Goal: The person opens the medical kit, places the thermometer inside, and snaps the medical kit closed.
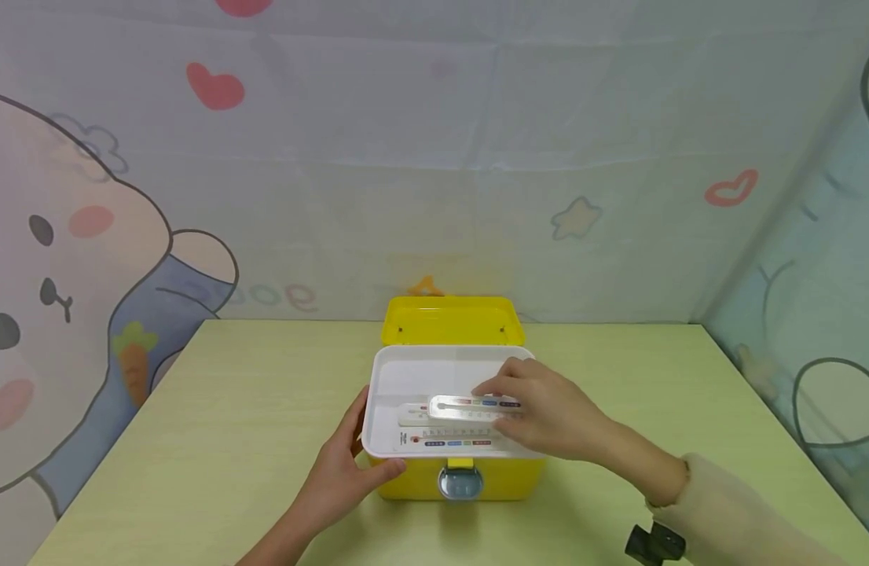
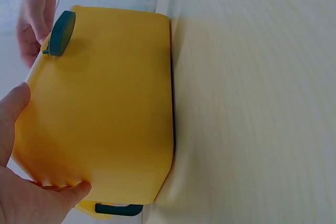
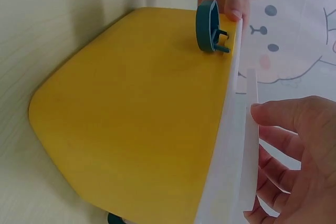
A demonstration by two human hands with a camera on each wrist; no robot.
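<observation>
Nearest, to the right of the yellow box [image 1: 406,481], a pale fleecy sleeve [image 1: 738,511] covers the right forearm, with a small black device [image 1: 654,542] beside its cuff. The left hand [image 1: 342,472] grips the box's front left corner, its thumb along the front edge and its fingers bent against the left side; the left wrist view shows fingertips touching the yellow wall. On the box's front, a clasp [image 1: 460,483] hangs between the two hands. A white tray [image 1: 413,369] sits in the top of the box, and one white thermometer [image 1: 449,437] lies in it towards the front. Just above the tray, the right hand [image 1: 555,409] pinches a held thermometer [image 1: 463,405] near its right end, thumb in front and fingers behind; the right wrist view shows it apart from the tray's rim. A third thermometer [image 1: 409,414] lies partly hidden under it. At the back of the box, the yellow lid [image 1: 453,321] stands raised. Beyond the table [image 1: 265,393] and behind the box hangs a backdrop [image 1: 378,157] printed with hearts.
</observation>
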